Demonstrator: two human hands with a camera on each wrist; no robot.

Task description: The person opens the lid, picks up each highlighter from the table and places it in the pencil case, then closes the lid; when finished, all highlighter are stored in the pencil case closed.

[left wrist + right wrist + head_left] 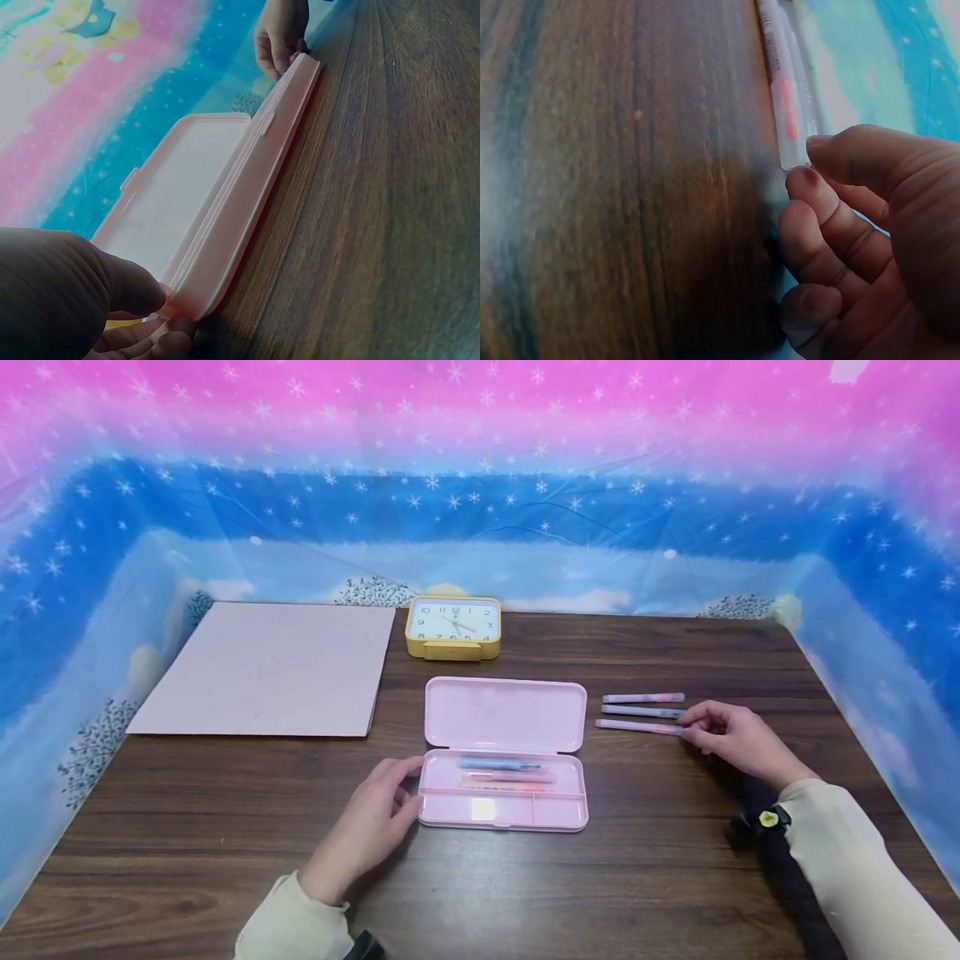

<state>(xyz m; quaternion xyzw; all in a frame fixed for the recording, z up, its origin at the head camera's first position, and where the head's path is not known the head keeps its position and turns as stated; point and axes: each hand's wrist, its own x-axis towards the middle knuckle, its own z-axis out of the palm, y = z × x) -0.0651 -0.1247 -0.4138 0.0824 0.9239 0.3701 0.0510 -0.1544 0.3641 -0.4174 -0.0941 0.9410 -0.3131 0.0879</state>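
1. Gripping the left end of the pink pencil case with the left hand, pressing the thumb against the near left corner and laying the forefinger at the far left corner.
2. Looking down at the case near the middle of the dark wooden table, seeing its lid lying open on the far side.
3. Counting three pens in the long far compartment, seeing a blue one farthest, then a pink one, then an orange-tinged one nearest.
4. Curling the fingers of the right hand loosely, well to the right of the case, with thumb and forefinger at the right end of the near pen; being unable to tell whether pinching or merely touching it.
5. Noting the middle pen and the far pen just beyond, lying roughly parallel on the table.
6. Seeing a yellow clock beyond the lid, and a pale flat board to its left, on the far left of the table.
7. Wearing pale sleeves and facing a snowflake-patterned cloth along the far side.
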